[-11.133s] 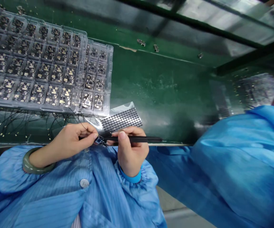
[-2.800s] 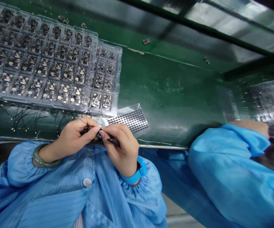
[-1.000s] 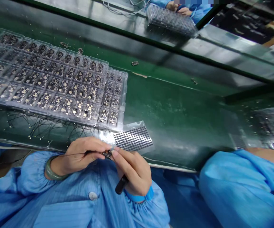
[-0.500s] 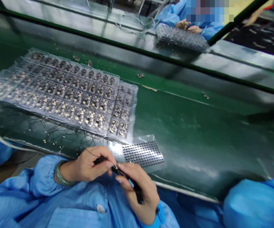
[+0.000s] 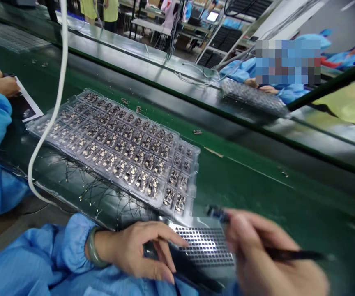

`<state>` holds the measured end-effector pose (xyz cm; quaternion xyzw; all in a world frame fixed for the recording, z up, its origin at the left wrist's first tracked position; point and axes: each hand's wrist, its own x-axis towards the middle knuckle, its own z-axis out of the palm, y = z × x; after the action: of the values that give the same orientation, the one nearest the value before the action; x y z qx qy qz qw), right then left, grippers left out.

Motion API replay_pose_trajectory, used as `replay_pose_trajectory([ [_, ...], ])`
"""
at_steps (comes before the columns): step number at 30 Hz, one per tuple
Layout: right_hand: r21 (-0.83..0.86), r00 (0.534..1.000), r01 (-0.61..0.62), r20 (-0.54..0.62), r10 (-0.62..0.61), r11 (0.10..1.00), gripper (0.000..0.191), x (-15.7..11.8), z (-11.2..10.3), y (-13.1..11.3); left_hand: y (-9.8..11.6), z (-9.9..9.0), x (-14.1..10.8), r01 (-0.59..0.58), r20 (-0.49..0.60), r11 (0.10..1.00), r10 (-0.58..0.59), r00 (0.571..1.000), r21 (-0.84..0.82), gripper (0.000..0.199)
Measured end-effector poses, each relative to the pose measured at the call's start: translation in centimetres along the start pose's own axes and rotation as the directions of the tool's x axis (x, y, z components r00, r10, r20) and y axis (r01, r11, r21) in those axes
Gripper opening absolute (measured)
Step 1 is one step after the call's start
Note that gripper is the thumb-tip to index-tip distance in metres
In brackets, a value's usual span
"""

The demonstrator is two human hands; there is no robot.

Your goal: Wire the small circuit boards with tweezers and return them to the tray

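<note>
Head view: right fingers pinch a small, blurred board (image 5: 217, 213) above the bench, beside the parts tray (image 5: 195, 168); black tool (image 5: 299, 255) in right hand (image 5: 263, 250). Left hand (image 5: 137, 246) open near patterned sheet (image 5: 208, 246). Best gripped lightly by edges. Hands together earlier; now apart.

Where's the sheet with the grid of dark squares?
Head view, lower centre: the sheet lies on the green bench by the near right corner of the clear trays, between the left hand and the right hand.
</note>
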<state>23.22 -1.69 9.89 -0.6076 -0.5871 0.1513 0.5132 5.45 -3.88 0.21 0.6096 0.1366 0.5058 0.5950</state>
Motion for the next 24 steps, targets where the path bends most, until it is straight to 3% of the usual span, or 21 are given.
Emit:
replay_pose_trajectory([
  [1,-0.092,0.996,0.03,-0.085,-0.038,0.995,0.008,1.7,0.8,-1.0,-0.1,0.1,0.1,-0.054,0.005,0.998,0.054,0.999,0.009,0.052],
  [3,-0.208,0.952,0.204,-0.185,-0.243,0.957,0.012,4.9,3.4,-3.3,-0.1,0.0,0.3,-0.127,0.014,0.991,0.127,0.992,0.045,0.042],
  [4,-0.25,0.918,0.321,-0.155,-0.365,0.913,0.012,6.2,5.1,-4.5,0.0,-0.1,0.3,-0.143,0.014,0.987,0.142,0.99,0.07,0.037],
  [5,-0.264,0.864,0.47,-0.057,-0.501,0.842,0.013,7.2,7.1,-5.7,0.2,-0.4,0.3,-0.151,0.013,0.984,0.15,0.989,0.094,0.031],
  [7,-0.301,0.694,0.711,0.151,-0.704,0.636,0.016,8.5,11.2,-7.8,0.9,-1.2,0.1,-0.149,0.009,0.982,0.149,0.989,0.119,0.019],
  [10,-0.253,0.481,0.877,0.462,-0.745,0.41,0.034,8.9,17.2,-10.1,2.6,-2.9,-0.4,-0.143,-0.045,0.981,0.15,0.988,0.132,0.014],
  [12,-0.179,0.361,0.93,0.608,-0.707,0.32,0.041,9.1,20.6,-11.1,3.6,-4.0,-0.9,-0.145,-0.109,0.976,0.164,0.98,0.163,0.012],
  [14,-0.17,0.332,0.939,0.672,-0.662,0.298,0.042,9.7,23.3,-11.7,4.2,-4.8,-1.3,-0.137,-0.153,0.971,0.169,0.974,0.197,0.011],
  [17,-0.22,0.374,0.922,0.716,-0.589,0.318,0.04,10.7,26.7,-11.6,4.2,-5.8,-1.4,-0.118,-0.203,0.956,0.175,0.963,0.268,0.011],
  [19,-0.212,0.375,0.914,0.769,-0.518,0.346,0.037,11.0,28.5,-11.0,4.0,-6.2,-1.3,-0.084,-0.252,0.946,0.169,0.953,0.314,0.012],
  [24,-0.179,0.356,0.893,0.842,-0.405,0.412,0.03,10.7,30.8,-9.2,4.0,-6.6,-0.8,0.019,-0.292,0.945,0.081,0.953,0.327,0.01],
])
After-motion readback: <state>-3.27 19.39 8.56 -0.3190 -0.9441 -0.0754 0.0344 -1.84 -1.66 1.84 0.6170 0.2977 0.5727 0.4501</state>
